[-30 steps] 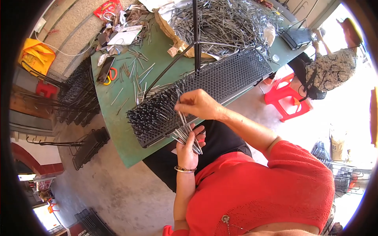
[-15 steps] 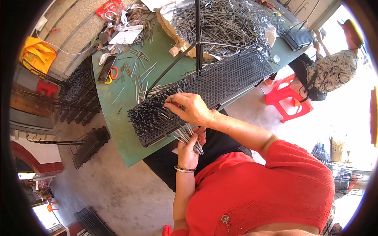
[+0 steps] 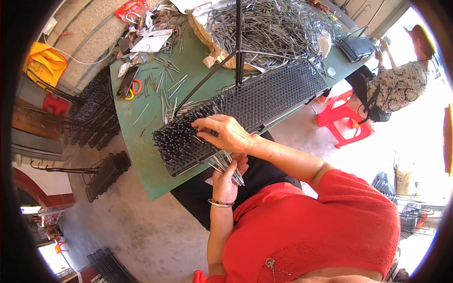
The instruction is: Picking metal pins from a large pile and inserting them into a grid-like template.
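Note:
A long black perforated rack point(image 3: 276, 96) lies along the table's near edge, its left part packed with upright thin rods point(image 3: 181, 141) with dark tips. Over this filled part hovers my right hand point(image 3: 226, 133), thumb and forefinger curled close to the rod tops. Whatever sits between those fingertips is too small to make out. Just below the rack's near edge, my left hand point(image 3: 227, 181) is closed around a bunch of thin silver metal rods point(image 3: 226, 165), which slant out past both sides of the fingers.
A big heap of loose rods point(image 3: 269, 33) covers the back of the green table point(image 3: 151, 174). Scissors point(image 3: 134, 88), a phone point(image 3: 126, 82) and scattered rods lie at left. A black upright post point(image 3: 239, 42) rises behind the rack. A red stool point(image 3: 342, 118) and another person point(image 3: 396, 85) are at right.
My right hand has shifted slightly left over the filled part of the rack, its thumb and forefinger now a little farther apart. My left hand keeps its bunch of rods in place.

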